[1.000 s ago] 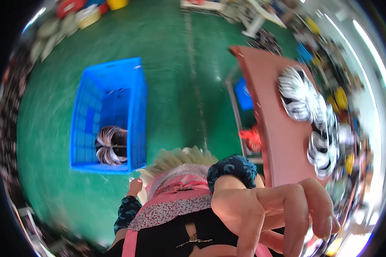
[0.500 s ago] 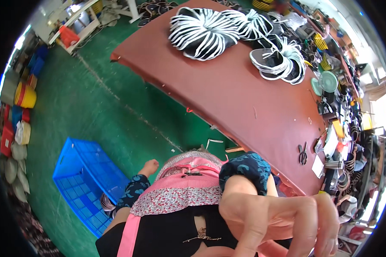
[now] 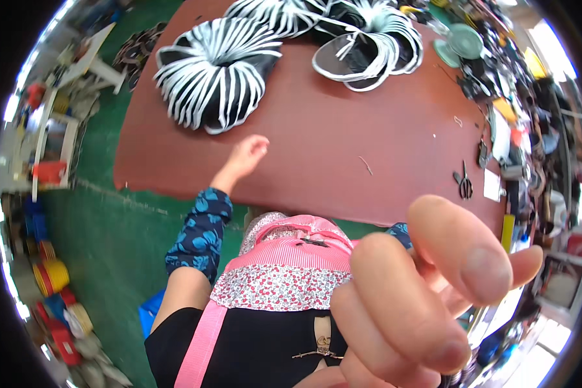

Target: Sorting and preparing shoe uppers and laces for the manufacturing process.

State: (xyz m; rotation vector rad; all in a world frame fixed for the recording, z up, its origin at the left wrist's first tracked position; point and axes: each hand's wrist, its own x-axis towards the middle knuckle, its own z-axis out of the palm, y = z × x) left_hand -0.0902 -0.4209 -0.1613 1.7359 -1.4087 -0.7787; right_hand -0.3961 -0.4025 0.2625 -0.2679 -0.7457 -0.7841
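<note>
My left hand (image 3: 244, 158) hangs over the near part of the red-brown table, its fingers loosely curled in and nothing visible in them. Closest to it lies a fanned ring bundle of black pieces with white edging (image 3: 220, 71). Close before the camera is my right hand (image 3: 410, 304), large in view, its fingers bent but apart, with no object seen between them. A second edged bundle (image 3: 278, 16) sits behind the first. To the right is another bundle (image 3: 375, 48), with one flat dark piece spread out at its side.
The red-brown table (image 3: 304, 155) carries black-handled scissors (image 3: 464, 184) and a white card (image 3: 491, 184) near its right side. A green round-topped device (image 3: 462, 45) stands at the back right among clutter. A blue crate (image 3: 150, 310) shows partly beside my left arm.
I have turned and come nearer the table, so the bundles appear lower and further left. My left hand has risen from beside the apron to over the table; my right hand's fingers have curled.
</note>
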